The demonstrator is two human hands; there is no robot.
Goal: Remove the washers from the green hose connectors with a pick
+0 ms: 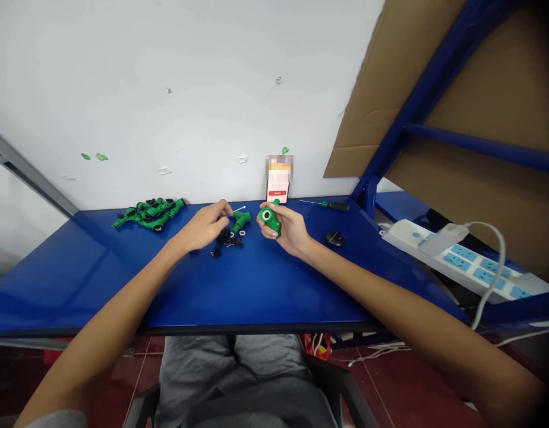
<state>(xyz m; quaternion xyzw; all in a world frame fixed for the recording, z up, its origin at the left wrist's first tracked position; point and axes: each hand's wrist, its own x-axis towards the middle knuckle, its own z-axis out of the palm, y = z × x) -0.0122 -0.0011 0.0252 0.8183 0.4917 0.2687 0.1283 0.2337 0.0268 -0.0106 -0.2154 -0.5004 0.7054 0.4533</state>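
Observation:
My right hand (293, 230) is closed round a green plastic pipe fitting (275, 224), whose round opening with a white ring inside faces up toward me. My left hand (207, 226) has its thumb and fingers pinched over the small parts, and a thin pale pin (239, 209) sticks out from the fingertips. Just right of that hand lies a green branched fitting (241, 222) on the blue table (256, 291). Beneath and beside the left fingers are several small black parts (223, 238) and a white ring (242, 233); some are hidden by the hand.
A heap of green fittings with black pieces (154, 214) lies at the back left. A phone (278, 191) leans on the wall. To the right are a green-handled screwdriver (335, 205), a black mouse-like object (335, 239) and a white power strip (453, 259) with a cable.

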